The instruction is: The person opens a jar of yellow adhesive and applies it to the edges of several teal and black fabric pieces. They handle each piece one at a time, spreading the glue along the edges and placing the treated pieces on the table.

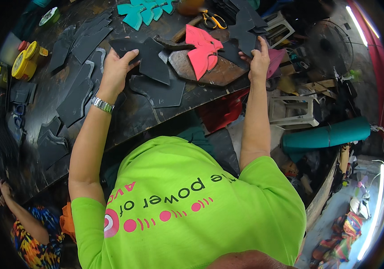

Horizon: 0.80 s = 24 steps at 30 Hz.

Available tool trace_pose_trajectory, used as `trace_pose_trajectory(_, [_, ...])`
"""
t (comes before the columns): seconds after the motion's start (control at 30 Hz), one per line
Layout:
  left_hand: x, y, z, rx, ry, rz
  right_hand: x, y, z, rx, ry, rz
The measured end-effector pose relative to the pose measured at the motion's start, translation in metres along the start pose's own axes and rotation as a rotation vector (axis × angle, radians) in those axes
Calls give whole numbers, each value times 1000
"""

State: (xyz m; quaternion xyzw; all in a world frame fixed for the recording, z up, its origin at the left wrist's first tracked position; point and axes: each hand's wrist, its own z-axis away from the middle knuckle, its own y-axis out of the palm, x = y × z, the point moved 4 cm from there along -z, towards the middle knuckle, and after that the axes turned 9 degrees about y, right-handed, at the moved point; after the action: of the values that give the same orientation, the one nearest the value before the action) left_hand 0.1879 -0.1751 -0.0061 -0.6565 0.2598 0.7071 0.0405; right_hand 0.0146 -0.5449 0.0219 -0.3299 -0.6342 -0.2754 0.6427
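My left hand, with a metal watch on its wrist, grips the edge of a black cut-out piece lying on the dark worktable. My right hand pinches another black cut-out piece at the table's right edge. Between the two hands lies a brown wooden board with pink cut-out pieces stacked on it. More black cut-outs lie spread over the table to the left of my left arm.
Teal cut-outs and yellow-handled scissors lie at the far edge. Yellow containers stand at far left. A white stool, a teal roll and a fan are on the right. Another person is at lower left.
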Motion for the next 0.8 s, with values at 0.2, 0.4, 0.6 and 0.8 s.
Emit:
trace_pose_trajectory(0.2, [12, 1, -13, -28, 18, -17, -5, 1, 8, 104, 39, -139])
trace_pose_trajectory(0.4, [11, 1, -13, -63, 97, -171, -5, 8, 12, 110, 39, -139])
trace_pose_trajectory(0.6, [-6, 6, -7, -89, 507, -779, -8, 8, 10, 62, -24, -109])
trace_pose_trajectory(0.8, [-22, 39, 17, 194, 752, -881, -8, -15, 2, -221, -85, 123])
